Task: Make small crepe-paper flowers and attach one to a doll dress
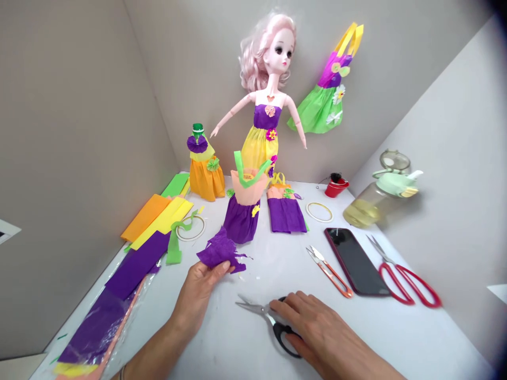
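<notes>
My left hand [197, 293] pinches a crumpled piece of purple crepe paper [219, 250] just above the white table [396, 338]. My right hand [317, 332] lies over the black handles of a pair of scissors [259, 312] that rest on the table, blades pointing left; the fingers curl on the handles. Behind them stands a small paper dress [243, 206] with a purple skirt and peach top. A pink-haired doll [266, 105] in a yellow and purple paper dress stands at the back.
Sheets of orange, yellow, green and purple crepe paper [146, 243] lie along the left. An orange paper dress [205, 169], a flat purple dress [285, 211], tape rings [319, 211], red thread snips [330, 272], a phone [354, 261], red scissors [404, 277], a bottle [376, 200] and a red cup [336, 187] surround them.
</notes>
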The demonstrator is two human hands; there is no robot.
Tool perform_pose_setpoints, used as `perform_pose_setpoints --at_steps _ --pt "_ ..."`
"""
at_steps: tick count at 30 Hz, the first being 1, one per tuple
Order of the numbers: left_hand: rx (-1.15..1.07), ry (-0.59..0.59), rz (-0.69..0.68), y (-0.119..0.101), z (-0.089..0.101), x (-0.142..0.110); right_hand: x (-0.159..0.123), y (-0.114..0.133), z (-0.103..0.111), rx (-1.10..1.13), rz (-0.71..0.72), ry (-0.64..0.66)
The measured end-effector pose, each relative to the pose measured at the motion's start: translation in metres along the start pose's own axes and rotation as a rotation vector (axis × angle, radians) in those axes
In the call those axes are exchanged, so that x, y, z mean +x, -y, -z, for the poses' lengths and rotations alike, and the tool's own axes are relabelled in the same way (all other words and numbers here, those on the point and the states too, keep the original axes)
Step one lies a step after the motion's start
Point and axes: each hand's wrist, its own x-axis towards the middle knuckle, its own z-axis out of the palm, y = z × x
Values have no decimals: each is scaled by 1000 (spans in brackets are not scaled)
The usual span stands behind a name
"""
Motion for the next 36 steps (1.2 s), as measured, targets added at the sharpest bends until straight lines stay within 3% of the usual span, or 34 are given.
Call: perform_pose_setpoints --at_steps 5,9,16,21,27,36 --pt "-241 -1 20 -5 -2 0 -2 -12 14 382 -80 -72" --pt "-296 6 46 -3 0 0 1 -16 18 562 -157 -80" --pt "-165 174 74 2 -5 -7 14 -4 4 615 -97 -69" --pt "-80 164 48 7 -7 -10 18 3 0 647 -80 -83" --pt "-131 131 16 7 -10 -12 19 5 -2 696 -57 -104" --pt "-17 207 50 15 -11 -15 18 8 -3 736 -51 -122"
